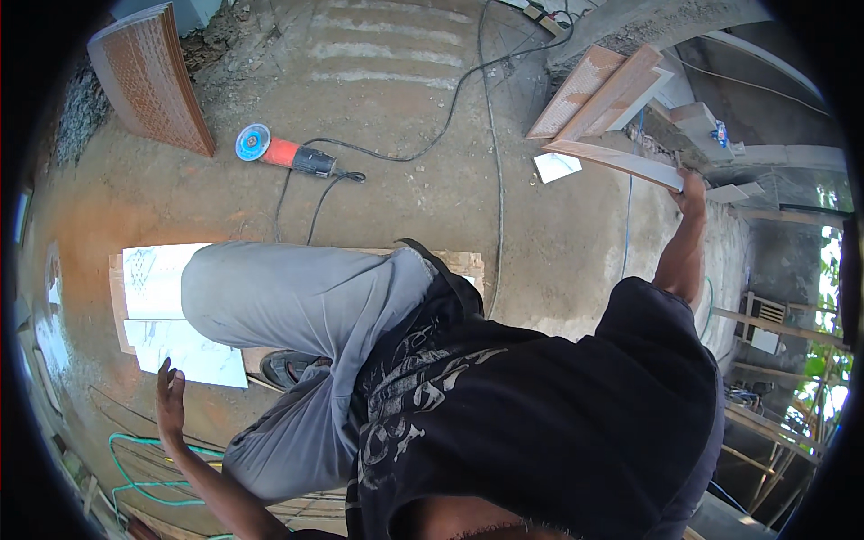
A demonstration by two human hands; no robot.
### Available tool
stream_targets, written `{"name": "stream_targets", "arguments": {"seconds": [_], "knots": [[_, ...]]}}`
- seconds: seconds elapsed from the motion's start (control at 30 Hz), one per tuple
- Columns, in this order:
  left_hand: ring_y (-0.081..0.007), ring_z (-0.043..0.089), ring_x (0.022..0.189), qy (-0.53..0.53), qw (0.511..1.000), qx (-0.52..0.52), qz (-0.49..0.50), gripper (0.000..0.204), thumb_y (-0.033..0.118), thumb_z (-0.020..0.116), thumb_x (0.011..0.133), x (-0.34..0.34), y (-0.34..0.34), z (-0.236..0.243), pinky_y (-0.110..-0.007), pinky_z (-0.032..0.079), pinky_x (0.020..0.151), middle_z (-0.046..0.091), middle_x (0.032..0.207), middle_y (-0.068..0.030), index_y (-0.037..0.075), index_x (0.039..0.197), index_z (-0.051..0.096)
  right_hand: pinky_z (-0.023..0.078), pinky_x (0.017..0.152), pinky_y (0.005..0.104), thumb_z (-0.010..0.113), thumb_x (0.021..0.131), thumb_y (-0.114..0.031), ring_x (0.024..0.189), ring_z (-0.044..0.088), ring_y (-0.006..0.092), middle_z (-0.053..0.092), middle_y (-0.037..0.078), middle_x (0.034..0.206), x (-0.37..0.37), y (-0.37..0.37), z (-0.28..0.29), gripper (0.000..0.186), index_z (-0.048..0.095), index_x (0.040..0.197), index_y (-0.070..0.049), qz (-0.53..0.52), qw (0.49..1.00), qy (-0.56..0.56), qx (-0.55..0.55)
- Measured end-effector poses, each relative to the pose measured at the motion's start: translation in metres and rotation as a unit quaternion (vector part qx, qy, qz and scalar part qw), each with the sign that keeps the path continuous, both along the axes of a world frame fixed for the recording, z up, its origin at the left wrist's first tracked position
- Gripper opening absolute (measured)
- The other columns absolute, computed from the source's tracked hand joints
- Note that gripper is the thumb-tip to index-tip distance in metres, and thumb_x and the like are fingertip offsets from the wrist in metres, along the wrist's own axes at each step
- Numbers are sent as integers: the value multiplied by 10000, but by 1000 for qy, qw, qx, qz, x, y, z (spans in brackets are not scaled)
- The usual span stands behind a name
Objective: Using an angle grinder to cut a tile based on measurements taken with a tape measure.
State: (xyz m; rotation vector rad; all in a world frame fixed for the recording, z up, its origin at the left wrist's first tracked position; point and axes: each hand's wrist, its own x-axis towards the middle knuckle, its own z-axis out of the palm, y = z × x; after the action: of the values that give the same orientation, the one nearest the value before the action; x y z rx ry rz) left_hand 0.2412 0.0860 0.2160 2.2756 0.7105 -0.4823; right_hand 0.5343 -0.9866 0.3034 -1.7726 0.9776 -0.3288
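Note:
At the right, my right hand [690, 191] is closed round the end of a tile [621, 164], which is tilted on edge with its far end by other leaning tiles [585, 94]. My left hand [171, 405] hangs at the lower left with its fingers apart and nothing in them. It is nearest to a white marbled tile [193, 355] lying flat on brown cardboard [117, 297]. Beside that lies a second white tile [148, 279], partly hidden by my bent knee. A small white tile piece [557, 166] rests on the ground below the leaning tiles.
An orange and black angle grinder [286, 155] with a blue disc lies on the dirt floor, its black cable [432, 153] winding behind it. A stack of tiles [153, 81] leans at the far left. A green hose [135, 486] and thin rods lie at the lower left.

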Motion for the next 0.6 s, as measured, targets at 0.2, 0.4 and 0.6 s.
{"name": "stream_targets", "arguments": {"seconds": [0.2, 0.4, 0.6], "knots": [[-300, 501, 1211, -19, 1000, -2, 3, 596, 399, 529, 978, -5, 5, -2, -405, 404, 1008, 501, 1349, -218, 63, 1447, 378, 533, 839, 470, 616, 854, -195, 1027, 587, 326, 566, 162, 1111, -28, -11, -40, 338, 541, 1126, -9, -58, 997, -19, 44], [-276, 507, 1184, -37, 999, -37, 14, 582, 376, 523, 986, -8, 9, -5, -394, 403, 1006, 525, 1297, -210, 51, 1447, 375, 538, 727, 448, 607, 835, -177, 959, 609, 314, 585, 159, 1047, -41, -25, -31, 307, 569, 1099, -26, -96, 995, 31, -27], [-270, 508, 1184, -59, 997, -47, 16, 592, 390, 523, 986, -5, 7, -9, -387, 403, 1004, 529, 1288, -204, 46, 1444, 376, 542, 725, 466, 635, 812, -185, 957, 611, 325, 591, 153, 1023, 2, -30, -11, 313, 569, 1074, -27, -96, 990, 58, -82]]}}
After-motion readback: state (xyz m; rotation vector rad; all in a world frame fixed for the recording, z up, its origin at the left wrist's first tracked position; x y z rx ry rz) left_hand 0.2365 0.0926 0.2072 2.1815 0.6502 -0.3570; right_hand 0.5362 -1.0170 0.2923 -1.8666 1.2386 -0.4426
